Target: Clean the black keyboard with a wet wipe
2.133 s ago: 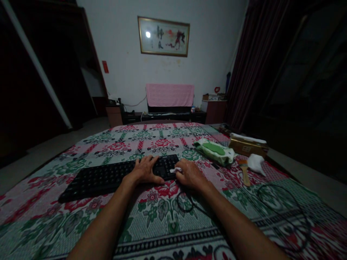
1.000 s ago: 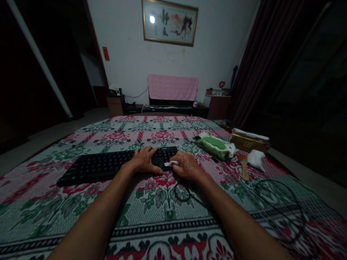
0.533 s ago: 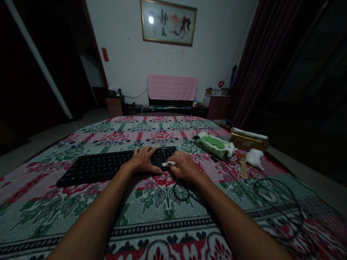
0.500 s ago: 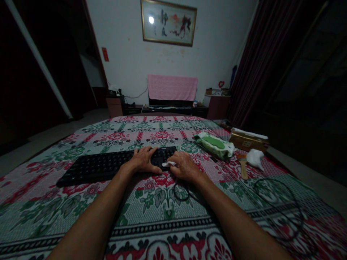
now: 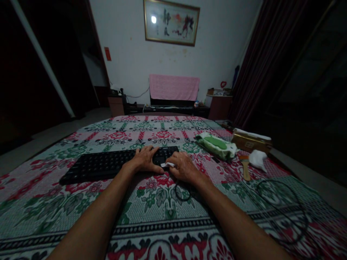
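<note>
A black keyboard (image 5: 99, 164) lies at a slant on the patterned cloth (image 5: 159, 195). My left hand (image 5: 145, 159) rests across its right part, fingers spread toward the far edge and thumb near the front edge. At the keyboard's right end, my right hand (image 5: 183, 166) is closed on a small white wipe (image 5: 168, 164), which pokes out past the fingers against the keys. The keys under both hands are hidden. A loop of black cable (image 5: 183, 196) lies just below my right hand.
On the right lie a green-and-white wipes pack (image 5: 217, 144), a gold tissue box (image 5: 251, 141), a wooden-handled brush (image 5: 245, 169) and a crumpled white tissue (image 5: 258, 159). More black cable (image 5: 303, 213) coils at the near right. A pink towel (image 5: 175, 86) covers a screen by the wall.
The whole view has shifted slightly, with things appearing a little further right. Both hands keep nearly the same places on the keyboard, and the wipe stays in my right hand.
</note>
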Demonstrator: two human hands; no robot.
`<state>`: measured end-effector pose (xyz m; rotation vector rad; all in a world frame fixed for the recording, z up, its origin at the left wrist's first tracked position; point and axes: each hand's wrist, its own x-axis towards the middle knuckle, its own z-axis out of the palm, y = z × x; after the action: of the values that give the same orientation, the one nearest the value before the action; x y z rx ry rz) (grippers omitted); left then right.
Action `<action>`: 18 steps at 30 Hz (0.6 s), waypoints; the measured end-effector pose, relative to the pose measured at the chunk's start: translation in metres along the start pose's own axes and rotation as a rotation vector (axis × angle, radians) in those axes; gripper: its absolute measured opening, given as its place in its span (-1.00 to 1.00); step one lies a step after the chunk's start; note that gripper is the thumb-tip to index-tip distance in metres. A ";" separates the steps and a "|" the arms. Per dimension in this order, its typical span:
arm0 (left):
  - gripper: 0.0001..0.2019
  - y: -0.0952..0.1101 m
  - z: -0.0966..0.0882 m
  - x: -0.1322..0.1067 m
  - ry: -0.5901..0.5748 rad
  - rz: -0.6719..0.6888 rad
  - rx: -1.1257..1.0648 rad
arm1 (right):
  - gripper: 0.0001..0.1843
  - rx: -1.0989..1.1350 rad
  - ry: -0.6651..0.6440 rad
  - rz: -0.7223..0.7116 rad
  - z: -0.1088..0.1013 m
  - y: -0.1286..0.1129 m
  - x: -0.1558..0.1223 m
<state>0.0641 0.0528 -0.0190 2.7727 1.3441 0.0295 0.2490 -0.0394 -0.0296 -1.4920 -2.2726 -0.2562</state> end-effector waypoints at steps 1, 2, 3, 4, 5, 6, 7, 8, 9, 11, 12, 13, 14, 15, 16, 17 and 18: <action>0.13 0.000 -0.001 0.000 0.000 -0.001 0.000 | -0.81 0.004 0.001 -0.008 0.001 0.000 0.000; 0.12 0.001 -0.001 -0.001 -0.002 -0.002 -0.002 | -0.81 0.006 0.005 -0.012 0.001 0.000 0.000; 0.12 0.001 -0.002 -0.001 -0.003 -0.001 -0.003 | -0.82 0.005 0.012 -0.012 0.001 0.001 0.000; 0.13 0.001 -0.002 -0.001 -0.005 0.000 -0.005 | -0.83 0.003 0.020 -0.009 0.001 0.002 0.000; 0.13 0.002 -0.002 -0.002 -0.006 0.000 -0.006 | -0.83 0.000 0.027 0.001 0.001 0.003 0.000; 0.13 0.001 -0.002 -0.002 -0.007 0.000 -0.007 | -0.83 -0.002 0.033 0.014 0.001 0.005 -0.001; 0.13 0.001 -0.002 -0.001 -0.007 -0.001 -0.006 | -0.83 -0.002 0.036 0.030 0.000 0.006 -0.001; 0.13 0.001 -0.001 -0.001 -0.005 -0.001 -0.005 | -0.83 0.000 0.037 0.045 0.000 0.007 -0.002; 0.13 0.000 -0.001 -0.001 -0.002 0.001 -0.005 | -0.83 0.007 0.037 0.053 0.000 0.008 -0.002; 0.13 -0.001 0.000 -0.001 0.005 0.007 -0.007 | -0.82 0.023 0.037 0.046 -0.001 0.008 -0.002; 0.12 -0.001 0.000 0.000 0.007 0.012 -0.008 | -0.82 0.029 0.035 0.033 -0.001 0.008 -0.001; 0.12 -0.001 0.001 -0.001 0.008 0.014 -0.009 | -0.82 0.031 0.032 0.016 -0.001 0.007 -0.001; 0.12 -0.001 0.001 -0.001 0.007 0.015 -0.009 | -0.81 0.032 0.025 -0.001 -0.001 0.005 -0.001; 0.12 -0.001 0.000 -0.001 0.002 0.014 -0.009 | -0.81 0.029 0.019 -0.015 -0.002 0.004 0.000; 0.12 0.000 0.000 -0.001 -0.003 0.012 -0.008 | -0.81 0.026 0.013 -0.025 -0.002 0.002 0.000; 0.12 0.000 -0.001 -0.001 -0.008 0.007 -0.007 | -0.81 0.022 0.011 -0.029 -0.002 0.001 0.000; 0.13 0.001 -0.001 -0.001 -0.012 0.002 -0.006 | -0.81 0.018 0.011 -0.027 -0.002 0.000 0.000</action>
<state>0.0639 0.0517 -0.0180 2.7647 1.3356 0.0169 0.2498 -0.0401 -0.0277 -1.4488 -2.2814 -0.2508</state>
